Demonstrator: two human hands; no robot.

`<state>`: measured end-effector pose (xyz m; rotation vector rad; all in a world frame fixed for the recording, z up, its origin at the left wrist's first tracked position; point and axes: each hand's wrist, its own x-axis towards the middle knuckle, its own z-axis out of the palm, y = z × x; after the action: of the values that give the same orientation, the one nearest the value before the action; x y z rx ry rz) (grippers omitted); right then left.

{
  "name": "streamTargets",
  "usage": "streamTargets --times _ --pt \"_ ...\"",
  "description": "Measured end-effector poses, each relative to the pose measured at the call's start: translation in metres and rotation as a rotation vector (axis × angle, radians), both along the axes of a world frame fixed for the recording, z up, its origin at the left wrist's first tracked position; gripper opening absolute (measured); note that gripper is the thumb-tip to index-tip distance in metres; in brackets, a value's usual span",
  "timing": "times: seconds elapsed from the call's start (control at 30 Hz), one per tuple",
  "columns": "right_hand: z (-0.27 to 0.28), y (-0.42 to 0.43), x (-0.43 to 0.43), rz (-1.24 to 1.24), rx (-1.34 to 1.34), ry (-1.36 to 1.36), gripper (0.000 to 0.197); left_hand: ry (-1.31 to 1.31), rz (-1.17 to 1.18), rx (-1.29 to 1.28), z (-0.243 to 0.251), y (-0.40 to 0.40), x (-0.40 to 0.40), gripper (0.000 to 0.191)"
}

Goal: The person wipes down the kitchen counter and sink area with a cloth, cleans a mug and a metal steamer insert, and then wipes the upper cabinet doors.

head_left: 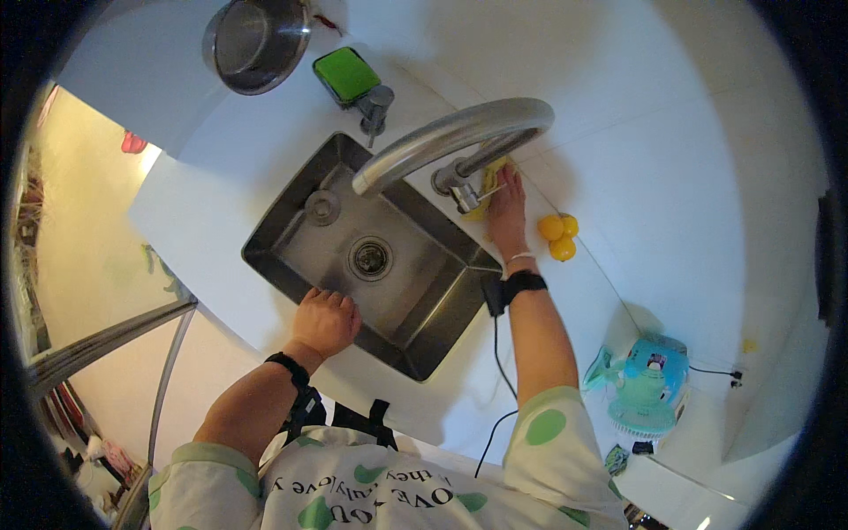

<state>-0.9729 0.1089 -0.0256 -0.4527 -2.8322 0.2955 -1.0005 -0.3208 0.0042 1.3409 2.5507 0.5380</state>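
Note:
My right hand [507, 211] presses on a yellow cloth [491, 177] on the white counter, beside and partly behind the base of the metal faucet [457, 136]. Part of the cloth is hidden by the hand and the faucet. My left hand [326, 320] rests with curled fingers on the near left rim of the stainless steel sink [424, 271]; nothing shows in it. A drain strainer sits in the sink's floor. Several small yellow-orange fruits [562, 233] lie just right of my right hand.
A green sponge [346, 73] in a holder and a soap dispenser [376, 106] stand behind the sink. A steel pot [260, 45] is at the upper left. At the right are a turquoise appliance [642, 391] and its cable. A black cable [498, 358] hangs from my right wrist.

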Motion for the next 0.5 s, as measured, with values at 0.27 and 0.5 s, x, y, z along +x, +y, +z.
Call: streamTargets --times 0.27,0.5 --pt "0.025 -0.061 0.061 -0.086 -0.132 0.047 0.047 0.067 0.009 0.023 0.004 -0.007 0.001 0.022" --pt "0.042 -0.145 0.256 -0.353 -0.221 -0.078 0.050 0.047 -0.012 -0.029 0.001 -0.010 0.003 0.025"
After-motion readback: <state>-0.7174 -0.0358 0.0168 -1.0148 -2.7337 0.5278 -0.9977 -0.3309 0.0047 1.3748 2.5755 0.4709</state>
